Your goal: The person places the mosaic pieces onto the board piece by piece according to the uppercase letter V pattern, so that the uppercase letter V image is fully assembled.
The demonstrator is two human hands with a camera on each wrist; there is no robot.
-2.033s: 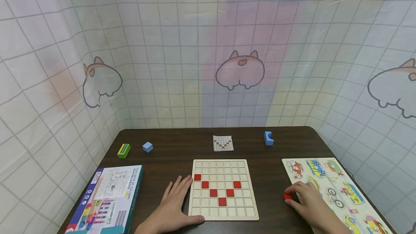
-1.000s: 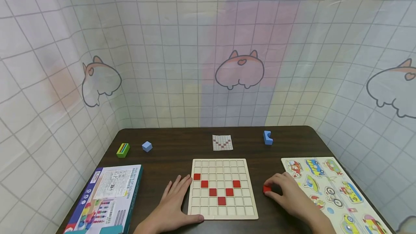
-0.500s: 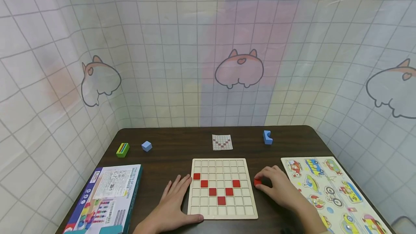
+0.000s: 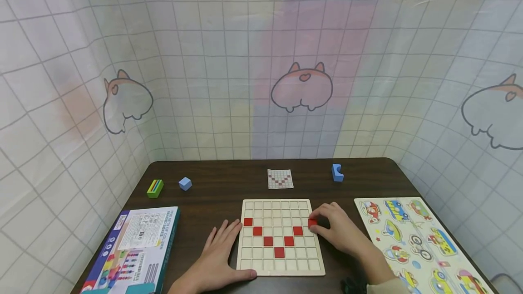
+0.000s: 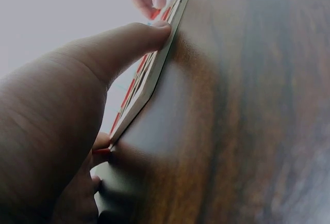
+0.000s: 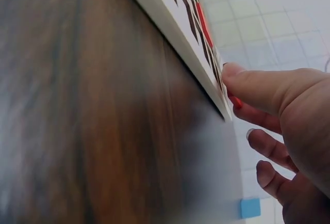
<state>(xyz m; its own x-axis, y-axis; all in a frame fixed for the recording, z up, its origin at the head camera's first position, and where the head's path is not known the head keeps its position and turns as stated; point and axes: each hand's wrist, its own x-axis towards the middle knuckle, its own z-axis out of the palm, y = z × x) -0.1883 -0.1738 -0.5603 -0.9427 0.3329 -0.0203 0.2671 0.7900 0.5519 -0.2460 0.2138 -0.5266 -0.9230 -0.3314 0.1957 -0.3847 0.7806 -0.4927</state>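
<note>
A pale grid board [image 4: 301, 267] lies on the dark table, with several red square tiles set in its cells in a V-like pattern. My left hand [image 4: 216, 257] rests spread at the board's left side, thumb touching its near left corner and fingertips at its left edge. Between thumb and fingers my right hand [image 4: 337, 228] pinches a red square tile [image 4: 312, 222] at the board's right edge, level with the row of the leftmost red tile. In the right wrist view, that tile [image 6: 235, 101] shows only partly beside the thumb.
A small printed grid card [image 4: 280, 179] lies behind the board. A boxed set [image 4: 139, 248] is at left, with a green striped block [image 4: 155, 188] and a light blue cube [image 4: 185, 183] beyond. A blue notched block [image 4: 337, 173] stands back right; a picture puzzle board [image 4: 412, 226] lies at right.
My right hand has carried the red tile leftward from the puzzle board to the right edge of the grid board. My left hand has stayed in place.
</note>
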